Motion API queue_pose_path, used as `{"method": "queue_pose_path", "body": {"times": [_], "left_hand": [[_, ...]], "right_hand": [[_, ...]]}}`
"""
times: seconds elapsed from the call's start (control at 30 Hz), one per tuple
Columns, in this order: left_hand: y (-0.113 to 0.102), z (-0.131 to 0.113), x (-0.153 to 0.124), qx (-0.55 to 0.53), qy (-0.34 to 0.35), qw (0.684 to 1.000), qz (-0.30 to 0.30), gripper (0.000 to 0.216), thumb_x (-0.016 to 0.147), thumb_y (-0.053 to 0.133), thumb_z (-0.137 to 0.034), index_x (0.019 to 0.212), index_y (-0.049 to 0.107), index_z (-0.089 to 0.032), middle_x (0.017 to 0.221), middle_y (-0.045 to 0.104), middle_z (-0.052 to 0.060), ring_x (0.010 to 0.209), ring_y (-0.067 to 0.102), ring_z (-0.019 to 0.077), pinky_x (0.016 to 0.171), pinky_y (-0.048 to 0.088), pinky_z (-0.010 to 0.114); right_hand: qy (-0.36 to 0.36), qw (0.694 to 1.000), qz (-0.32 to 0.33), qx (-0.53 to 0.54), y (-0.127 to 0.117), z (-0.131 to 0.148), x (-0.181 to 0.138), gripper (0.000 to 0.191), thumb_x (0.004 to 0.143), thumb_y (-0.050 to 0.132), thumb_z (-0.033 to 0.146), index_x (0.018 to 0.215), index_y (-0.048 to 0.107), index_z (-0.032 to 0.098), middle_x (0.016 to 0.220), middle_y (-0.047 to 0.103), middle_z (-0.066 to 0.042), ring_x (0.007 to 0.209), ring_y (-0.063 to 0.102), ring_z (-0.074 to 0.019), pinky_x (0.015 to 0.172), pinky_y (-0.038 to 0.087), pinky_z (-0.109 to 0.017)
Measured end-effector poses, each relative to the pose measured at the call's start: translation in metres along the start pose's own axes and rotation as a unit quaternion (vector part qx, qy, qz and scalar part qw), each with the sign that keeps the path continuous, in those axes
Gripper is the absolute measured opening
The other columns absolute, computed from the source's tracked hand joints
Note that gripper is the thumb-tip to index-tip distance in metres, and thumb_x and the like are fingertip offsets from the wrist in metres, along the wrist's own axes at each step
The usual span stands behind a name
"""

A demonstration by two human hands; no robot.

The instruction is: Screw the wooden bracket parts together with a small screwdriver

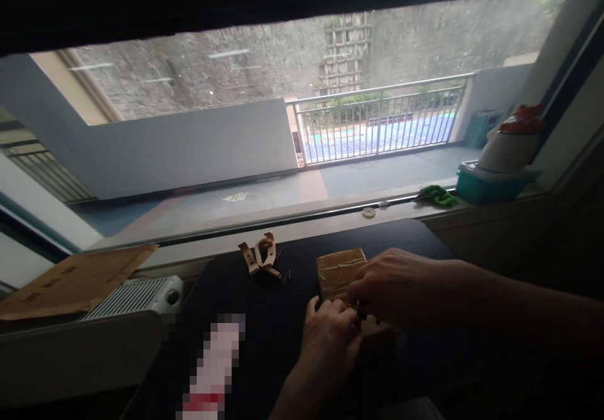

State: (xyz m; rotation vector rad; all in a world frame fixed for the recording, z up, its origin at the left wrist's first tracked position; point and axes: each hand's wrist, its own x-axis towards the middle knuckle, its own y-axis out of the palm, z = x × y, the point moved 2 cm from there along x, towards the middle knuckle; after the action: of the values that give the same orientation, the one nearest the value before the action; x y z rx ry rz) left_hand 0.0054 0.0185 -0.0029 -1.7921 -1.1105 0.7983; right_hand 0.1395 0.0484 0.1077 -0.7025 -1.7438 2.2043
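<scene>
A tan block-like piece [340, 266], seemingly wooden with pale streaks across its top, lies on the dark table under my hands. My left hand [330, 329] rests at its near left side, fingers bent and pressed together beside a small dark object [361, 312]. From the right, my right hand [389, 284] reaches over the block with its fingers closed in a pinch above that dark object. What exactly either hand grips is hidden by fingers and shadow. Curved light-wood pieces [259, 256] with holes sit farther left, with small screws [287, 275] beside them.
The dark table [278, 325] meets the windowsill [321, 218], where a tape roll [369, 213], green cloth [436, 196] and teal box [493, 182] stand. Left are a white radiator [136, 297] and brown cardboard [78, 281]. A blurred-out pinkish item [212, 363] lies front left.
</scene>
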Motion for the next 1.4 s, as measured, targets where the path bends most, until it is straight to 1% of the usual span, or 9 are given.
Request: {"method": "queue_pose_path", "body": {"times": [0.13,0.37,0.6,0.73,0.93,1.1,1.23,1.33,1.4], "left_hand": [[0.002,0.002,0.001,0.003,0.004,1.0,-0.004,0.015,0.075,0.057,-0.024,0.089,0.062,-0.027,0.102,0.061,0.001,0.103,0.052,0.0222,0.103,0.019,0.051],[0.002,0.001,0.001,0.009,0.006,1.0,-0.004,0.015,0.075,0.056,-0.023,0.089,0.062,-0.027,0.102,0.061,0.001,0.102,0.052,0.0215,0.103,0.019,0.051],[-0.003,-0.002,0.0,0.013,-0.012,1.0,0.021,0.015,0.075,0.056,-0.023,0.087,0.063,-0.026,0.105,0.061,0.002,0.106,0.051,0.0225,0.104,0.018,0.051],[0.0,0.0,0.0,0.011,-0.001,1.0,0.003,0.017,0.075,0.055,-0.023,0.09,0.063,-0.027,0.106,0.061,0.002,0.105,0.052,0.0226,0.104,0.019,0.051],[0.003,0.002,0.001,0.005,0.007,1.0,-0.022,0.015,0.074,0.056,-0.022,0.087,0.063,-0.026,0.101,0.062,0.002,0.102,0.053,0.0222,0.102,0.021,0.051],[0.001,0.0,0.0,0.003,0.009,1.0,-0.019,0.015,0.075,0.055,-0.022,0.087,0.063,-0.027,0.101,0.062,0.001,0.101,0.054,0.0218,0.102,0.021,0.051],[0.001,0.0,-0.001,0.003,0.009,1.0,-0.022,0.015,0.075,0.056,-0.022,0.087,0.063,-0.027,0.099,0.062,0.001,0.1,0.054,0.0215,0.102,0.02,0.052],[0.002,0.001,0.0,0.004,0.008,1.0,-0.023,0.01,0.075,0.057,-0.023,0.082,0.063,-0.025,0.097,0.062,0.001,0.099,0.054,0.021,0.102,0.02,0.051],[0.002,0.001,0.0,0.002,0.009,1.0,-0.023,0.011,0.075,0.056,-0.023,0.084,0.063,-0.025,0.099,0.062,0.001,0.1,0.054,0.0211,0.102,0.02,0.051]], "right_hand": [[-0.011,0.999,0.029,-0.017,-0.001,0.001,0.001,0.009,0.078,0.054,0.011,0.079,0.061,0.015,0.076,0.064,-0.002,0.075,0.06,-0.0153,0.063,0.037,-0.024],[-0.019,1.0,-0.01,-0.004,0.013,-0.005,0.003,0.01,0.081,0.05,0.011,0.08,0.06,0.013,0.075,0.064,-0.004,0.072,0.06,-0.0155,0.059,0.036,-0.025],[-0.014,0.999,-0.035,-0.034,0.011,-0.006,0.004,0.016,0.085,0.046,0.013,0.076,0.06,0.014,0.071,0.064,-0.003,0.064,0.058,-0.0144,0.053,0.032,-0.027],[0.0,1.0,-0.027,-0.016,0.005,-0.004,0.002,0.011,0.083,0.051,0.017,0.077,0.06,0.016,0.072,0.064,-0.002,0.068,0.059,-0.0154,0.056,0.033,-0.026],[-0.024,1.0,-0.002,-0.018,0.002,-0.001,0.002,0.01,0.083,0.05,0.013,0.08,0.06,0.014,0.075,0.064,-0.004,0.073,0.06,-0.0157,0.062,0.036,-0.025],[-0.004,1.0,-0.008,-0.01,0.007,-0.003,0.005,0.013,0.086,0.046,0.015,0.085,0.059,0.012,0.075,0.064,-0.005,0.072,0.061,-0.0166,0.057,0.034,-0.025],[0.01,1.0,-0.019,-0.013,0.012,-0.007,0.006,0.017,0.088,0.042,0.016,0.082,0.058,0.013,0.073,0.064,-0.005,0.065,0.06,-0.0153,0.052,0.03,-0.025],[0.006,0.999,-0.023,-0.022,0.01,-0.008,0.005,0.012,0.086,0.047,0.018,0.081,0.057,0.014,0.073,0.063,-0.003,0.064,0.059,-0.0152,0.051,0.029,-0.025],[0.002,1.0,-0.023,-0.019,0.006,-0.006,0.003,0.008,0.083,0.051,0.019,0.08,0.057,0.016,0.073,0.063,-0.002,0.066,0.059,-0.0151,0.053,0.03,-0.024]]}}
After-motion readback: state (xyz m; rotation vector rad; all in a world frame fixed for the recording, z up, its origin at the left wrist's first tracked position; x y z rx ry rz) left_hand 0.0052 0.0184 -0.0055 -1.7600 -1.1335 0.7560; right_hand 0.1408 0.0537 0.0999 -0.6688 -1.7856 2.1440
